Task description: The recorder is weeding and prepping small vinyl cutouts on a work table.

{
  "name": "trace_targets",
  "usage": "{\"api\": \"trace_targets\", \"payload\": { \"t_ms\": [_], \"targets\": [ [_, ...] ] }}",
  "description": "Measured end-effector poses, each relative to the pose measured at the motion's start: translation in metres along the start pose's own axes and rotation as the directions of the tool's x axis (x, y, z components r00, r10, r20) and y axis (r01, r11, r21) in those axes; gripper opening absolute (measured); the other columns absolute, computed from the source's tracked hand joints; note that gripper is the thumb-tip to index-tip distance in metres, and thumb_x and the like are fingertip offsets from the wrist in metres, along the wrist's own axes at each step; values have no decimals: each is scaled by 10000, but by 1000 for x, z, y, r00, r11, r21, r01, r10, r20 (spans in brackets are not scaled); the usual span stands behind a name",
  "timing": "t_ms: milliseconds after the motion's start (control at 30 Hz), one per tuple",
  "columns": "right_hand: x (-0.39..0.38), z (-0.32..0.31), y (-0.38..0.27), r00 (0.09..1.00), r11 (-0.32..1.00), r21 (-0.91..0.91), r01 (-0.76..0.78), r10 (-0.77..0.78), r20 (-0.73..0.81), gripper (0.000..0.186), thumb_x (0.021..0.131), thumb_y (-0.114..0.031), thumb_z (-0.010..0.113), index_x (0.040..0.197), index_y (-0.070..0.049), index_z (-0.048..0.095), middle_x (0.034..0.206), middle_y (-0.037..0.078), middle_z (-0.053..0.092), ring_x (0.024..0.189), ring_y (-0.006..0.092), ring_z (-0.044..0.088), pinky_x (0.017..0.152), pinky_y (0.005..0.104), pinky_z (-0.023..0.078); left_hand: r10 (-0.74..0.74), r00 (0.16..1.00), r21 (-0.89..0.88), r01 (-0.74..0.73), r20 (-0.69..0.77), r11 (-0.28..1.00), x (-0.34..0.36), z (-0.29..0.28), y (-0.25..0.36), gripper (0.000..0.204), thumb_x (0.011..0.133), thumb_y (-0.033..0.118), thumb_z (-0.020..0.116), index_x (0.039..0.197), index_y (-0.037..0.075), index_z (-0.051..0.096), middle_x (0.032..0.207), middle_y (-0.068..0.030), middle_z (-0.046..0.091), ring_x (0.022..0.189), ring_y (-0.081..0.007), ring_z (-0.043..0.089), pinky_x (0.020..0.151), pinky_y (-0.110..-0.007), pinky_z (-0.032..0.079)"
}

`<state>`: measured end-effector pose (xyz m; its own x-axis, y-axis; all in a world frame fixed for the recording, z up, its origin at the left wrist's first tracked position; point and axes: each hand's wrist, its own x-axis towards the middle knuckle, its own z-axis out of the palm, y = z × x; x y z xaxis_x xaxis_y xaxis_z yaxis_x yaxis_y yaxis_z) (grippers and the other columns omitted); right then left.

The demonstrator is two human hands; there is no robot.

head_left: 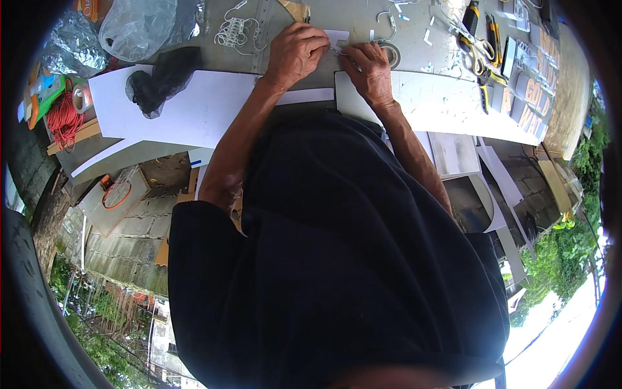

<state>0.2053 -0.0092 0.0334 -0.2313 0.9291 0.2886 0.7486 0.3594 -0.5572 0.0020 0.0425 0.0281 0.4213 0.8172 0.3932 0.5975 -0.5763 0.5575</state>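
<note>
Head view, top centre: small white piece (336, 35) lay at my fingertips. Left hand (295, 55) bunched at its left side, probably steadying it; right hand (371, 71) curled below. Couldn't tell if either pinched it. Tape roll (396, 54) sat beside my right, presumably within easy reach.

The loose, creased black shirt (363, 259) has short, wide sleeves (202, 227).

I look through one head-worn fisheye, steeply downward: dark shirt (343, 240) close below, left hand (293, 57) , right hand (370, 72) and worktop (351, 15) farther off toward the upper edge.
</note>
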Motion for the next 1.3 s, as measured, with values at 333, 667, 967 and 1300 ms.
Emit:
{"api": "trace_targets", "payload": {
  "t_ms": [333,667,967,1300],
  "targets": [
    [2,1,-3,1000,999,-37,-28,28,7,178,805,-127,770,973,-99,719,937,42,654,904,252,608,790,404,457,-17,1000,-23,16,-25,1000,-1,2,-1,101,746,130,781,847,140,774,939,55,737,919,-179,675,809,-320,564],
    [1,3,-1,999,999,-29,-33,33,1,170,815,-120,759,978,-96,717,939,43,657,892,254,610,789,408,452,-24,999,-34,23,-24,999,-2,2,-2,101,738,136,781,838,147,779,940,64,738,920,-173,680,801,-313,568],
    [0,1,-1,999,998,24,-50,50,8,204,799,-120,773,992,-78,721,940,61,655,900,268,610,804,413,462,-24,999,-17,23,-42,1000,-2,1,-1,99,733,141,788,831,153,778,940,67,743,924,-169,686,788,-314,577],
    [2,2,-2,998,998,-2,-55,55,-5,176,800,-123,777,964,-85,727,926,50,661,883,261,609,784,402,450,-33,999,-26,33,-1,999,-2,-1,-1,122,758,123,798,875,153,785,969,62,750,941,-170,695,815,-312,577]
  ]
}}
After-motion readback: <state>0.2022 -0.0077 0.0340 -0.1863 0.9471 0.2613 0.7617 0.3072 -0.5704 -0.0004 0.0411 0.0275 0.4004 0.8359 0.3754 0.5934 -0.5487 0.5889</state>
